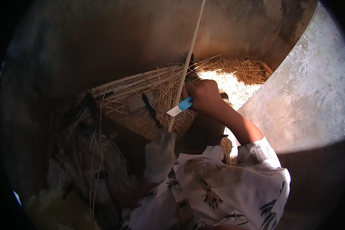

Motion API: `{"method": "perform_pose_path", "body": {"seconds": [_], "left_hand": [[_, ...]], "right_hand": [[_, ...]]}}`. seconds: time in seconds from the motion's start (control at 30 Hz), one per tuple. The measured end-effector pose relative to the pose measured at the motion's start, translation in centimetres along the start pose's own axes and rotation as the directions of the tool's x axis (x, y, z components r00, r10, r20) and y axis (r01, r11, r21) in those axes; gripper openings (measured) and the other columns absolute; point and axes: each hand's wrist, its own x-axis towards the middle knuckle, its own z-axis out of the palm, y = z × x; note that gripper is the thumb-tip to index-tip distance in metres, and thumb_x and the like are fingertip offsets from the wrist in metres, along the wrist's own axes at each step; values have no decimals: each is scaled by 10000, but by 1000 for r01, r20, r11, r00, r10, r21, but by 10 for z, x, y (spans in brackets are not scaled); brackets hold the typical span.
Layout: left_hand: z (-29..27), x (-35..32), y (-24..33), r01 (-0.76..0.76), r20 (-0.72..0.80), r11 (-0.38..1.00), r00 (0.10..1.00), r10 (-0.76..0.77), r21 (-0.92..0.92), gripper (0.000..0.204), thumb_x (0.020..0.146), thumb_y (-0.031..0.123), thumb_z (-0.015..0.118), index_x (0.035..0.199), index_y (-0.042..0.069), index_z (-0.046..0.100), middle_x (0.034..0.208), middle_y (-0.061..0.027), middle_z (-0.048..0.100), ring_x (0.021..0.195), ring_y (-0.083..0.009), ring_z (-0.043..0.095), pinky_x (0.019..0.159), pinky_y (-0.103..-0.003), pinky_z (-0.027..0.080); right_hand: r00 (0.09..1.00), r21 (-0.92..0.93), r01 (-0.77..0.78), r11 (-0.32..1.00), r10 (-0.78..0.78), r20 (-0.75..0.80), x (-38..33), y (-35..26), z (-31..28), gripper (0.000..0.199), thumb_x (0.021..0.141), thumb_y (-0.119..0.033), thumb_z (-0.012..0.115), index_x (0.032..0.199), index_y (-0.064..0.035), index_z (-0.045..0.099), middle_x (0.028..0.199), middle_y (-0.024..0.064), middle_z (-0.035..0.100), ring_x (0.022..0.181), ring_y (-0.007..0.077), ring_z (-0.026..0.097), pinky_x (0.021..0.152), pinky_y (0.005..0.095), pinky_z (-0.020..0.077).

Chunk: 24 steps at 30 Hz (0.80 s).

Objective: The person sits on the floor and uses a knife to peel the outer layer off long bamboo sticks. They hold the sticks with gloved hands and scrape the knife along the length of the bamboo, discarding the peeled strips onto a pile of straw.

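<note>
My right hand [203, 94] is closed round a blue-handled utility knife [186, 103]. Its broad blade points left and down, next to or against a long pale stick [188, 57], perhaps a split bamboo strip. The stick runs from the top edge down to my left hand [160, 155], which wears a whitish glove and grips its lower end. The fingers of that glove are partly in shadow. Just beyond it lies a dark, narrow tool [151, 109], whose kind is hard to make out, beside a greyish stone-like lump [138, 102].
Thin shavings and splints [241, 71] pile up along the base of a curved wall [115, 42]. Several longer sticks [138, 79] lie at the left of the pile. A pale, sunlit wall [303, 99] rises at the right. Crumpled plastic [57, 174] sits at the lower left.
</note>
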Motion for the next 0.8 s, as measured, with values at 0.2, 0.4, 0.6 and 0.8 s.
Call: {"method": "perform_pose_path", "body": {"seconds": [0.2,0.4,0.6,0.8], "left_hand": [[-11,-3,15,108,94,977,991,-92,-186,164,879,30,591,1043,45,582,1010,-152,580,748,-327,681,587,-415,569],[-3,-15,6,-250,104,961,965,239,115,199,833,53,640,1029,46,607,960,-134,584,707,-300,655,563,-394,533],[3,-11,5,45,10,969,999,-44,-241,155,849,105,666,973,17,634,806,-127,578,626,-254,607,536,-347,485],[-1,0,-5,218,0,958,975,-222,-187,196,928,137,647,1109,63,657,880,-126,667,690,-313,686,575,-399,544]], "right_hand": [[928,64,-270,961,278,-248,58,18,-39,353,928,-255,607,646,-44,632,581,152,606,536,377,622,532,461,500],[697,93,-636,766,622,-357,153,160,-95,331,868,-390,599,844,-94,747,847,210,714,852,409,695,813,470,553],[770,-188,-636,748,602,-212,144,163,-121,310,861,-368,598,894,-101,752,902,197,726,869,392,701,816,456,560],[953,-289,-129,949,198,227,17,21,-31,388,988,-314,542,694,-95,670,566,111,614,527,322,637,525,436,509]]}}
